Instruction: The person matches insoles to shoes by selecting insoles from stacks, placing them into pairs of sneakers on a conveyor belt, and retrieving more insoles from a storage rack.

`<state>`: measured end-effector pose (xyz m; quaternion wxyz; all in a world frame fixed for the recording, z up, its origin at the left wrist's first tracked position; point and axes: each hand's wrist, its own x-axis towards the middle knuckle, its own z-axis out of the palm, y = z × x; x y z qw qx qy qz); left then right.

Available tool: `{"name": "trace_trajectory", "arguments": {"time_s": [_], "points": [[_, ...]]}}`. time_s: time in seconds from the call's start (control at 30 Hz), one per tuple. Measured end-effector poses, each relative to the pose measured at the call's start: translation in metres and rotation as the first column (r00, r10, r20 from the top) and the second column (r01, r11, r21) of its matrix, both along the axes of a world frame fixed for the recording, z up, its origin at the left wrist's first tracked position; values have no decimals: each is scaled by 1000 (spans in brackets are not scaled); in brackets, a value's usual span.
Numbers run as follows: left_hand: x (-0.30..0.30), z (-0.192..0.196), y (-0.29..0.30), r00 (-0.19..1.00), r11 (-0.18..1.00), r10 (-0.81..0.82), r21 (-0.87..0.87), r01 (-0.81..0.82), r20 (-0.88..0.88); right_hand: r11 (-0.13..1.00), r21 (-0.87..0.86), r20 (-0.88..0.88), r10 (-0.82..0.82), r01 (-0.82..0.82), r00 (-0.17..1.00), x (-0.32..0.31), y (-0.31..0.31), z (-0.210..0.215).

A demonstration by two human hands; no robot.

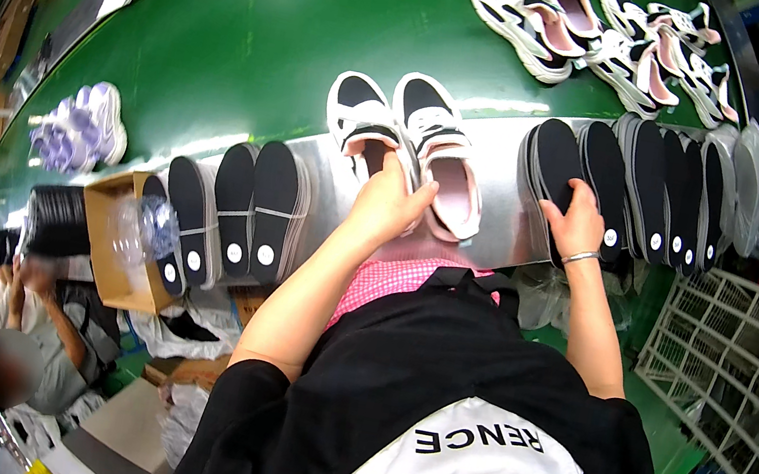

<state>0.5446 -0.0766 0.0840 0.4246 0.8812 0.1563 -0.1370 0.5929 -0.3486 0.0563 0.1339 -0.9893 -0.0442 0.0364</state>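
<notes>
The pair of sneakers (431, 129) is white with black panels and a pale pink lining, and the insoles (276, 194) are black with round white labels (266, 255). The worktop (340, 2) is green with a silver edge strip (498, 212). The shirt (410, 354) is black and white, the cloth (378, 283) pink-and-white checked.

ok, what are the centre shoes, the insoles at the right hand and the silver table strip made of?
Centre shoes: smooth white overlays, probably synthetic leather; matte black toe panels, maybe textile; pink lining looks like soft fabric.
Insoles: matte black tops, likely fabric; paler edges suggest foam.
Silver strip: probably sheet metal, going by its grey sheen.
</notes>
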Motion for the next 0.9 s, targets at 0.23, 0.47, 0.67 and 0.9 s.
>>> {"name": "trace_trajectory", "arguments": {"time_s": [0.23,0.47,0.67,0.9], "points": [[-42,12,36,853,920,229,181,-347,470,834,478,239,177,-274,955,2,22,89],[13,-21,46,878,983,142,37,-178,457,478,-118,-243,836,-871,492,-28,127,122],[18,-37,38,896,942,313,-220,-252,314,608,-293,-334,658,-738,675,-30,186,59],[14,-46,43,864,938,338,-55,-343,373,747,-292,-246,544,-597,802,-55,180,70]]}}
